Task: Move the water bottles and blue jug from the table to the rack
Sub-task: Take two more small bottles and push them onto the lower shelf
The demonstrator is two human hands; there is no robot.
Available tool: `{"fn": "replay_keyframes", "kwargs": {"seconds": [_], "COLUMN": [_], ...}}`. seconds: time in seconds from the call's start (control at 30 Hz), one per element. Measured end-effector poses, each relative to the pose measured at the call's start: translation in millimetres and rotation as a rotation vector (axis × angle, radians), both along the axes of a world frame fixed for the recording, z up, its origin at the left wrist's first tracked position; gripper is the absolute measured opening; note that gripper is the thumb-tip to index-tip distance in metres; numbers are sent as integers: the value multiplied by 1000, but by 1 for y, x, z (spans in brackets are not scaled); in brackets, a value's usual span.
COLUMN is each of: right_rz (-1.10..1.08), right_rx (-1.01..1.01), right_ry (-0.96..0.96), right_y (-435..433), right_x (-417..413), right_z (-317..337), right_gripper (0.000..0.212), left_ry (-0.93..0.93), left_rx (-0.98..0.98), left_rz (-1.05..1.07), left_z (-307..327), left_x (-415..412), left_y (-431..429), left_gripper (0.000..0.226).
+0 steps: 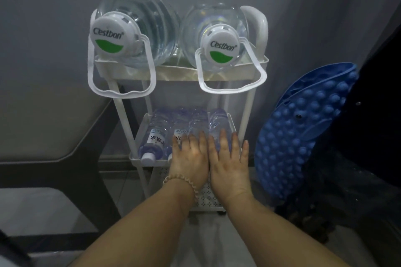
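Note:
A white rack stands against the wall. Two big clear water jugs with white caps and loop handles lie on its top shelf. Several small water bottles lie side by side on the middle shelf, caps toward me. My left hand and my right hand lie flat, palms down, fingers spread, on the right-hand bottles. Neither hand is closed around a bottle. A beaded bracelet sits on my left wrist.
A table with a dark edge stands left of the rack. A blue knobbly mat leans to the right against dark bags. The rack's bottom shelf is perforated and partly hidden by my wrists.

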State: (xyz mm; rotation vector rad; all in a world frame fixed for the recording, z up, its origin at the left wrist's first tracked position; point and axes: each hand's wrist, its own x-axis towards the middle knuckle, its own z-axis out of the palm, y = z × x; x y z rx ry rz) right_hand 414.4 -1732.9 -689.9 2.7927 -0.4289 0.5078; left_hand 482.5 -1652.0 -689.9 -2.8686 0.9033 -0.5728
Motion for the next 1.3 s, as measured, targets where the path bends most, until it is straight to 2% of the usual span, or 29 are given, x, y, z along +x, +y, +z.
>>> {"fn": "replay_keyframes", "kwargs": {"seconds": [0.13,0.27,0.47,0.67,0.83,1.0,1.07,1.3], "right_rz": [81,170,183,226,209,313,293,188], "right_rx": [-62,-109,-108,-249,-175,-263,-298,-209], "right_ry": [9,-4,-25,35,30,32,13,50], "right_y": [-9,-21,-22,-28,-26,-39,-39,-28], "right_x": [-3,-1,-4,-11,-7,-9,-5,-4], "right_z": [-4,-2,4,14,25,27,27,17], "right_gripper": [69,58,56,50,78,62,55,57], "left_ry": [7,25,-5,29,51,39,37,11], "left_rx": [23,48,52,92,86,96,103,108], "left_rz": [-16,-19,-34,-33,-34,-20,-22,-17], "left_z": [0,2,5,8,13,13,11,11], "left_x": [1,2,-2,-4,-4,-5,-6,-6], "left_y": [2,3,9,10,11,11,10,11], "left_gripper": [60,64,60,66,72,67,67,65]}}
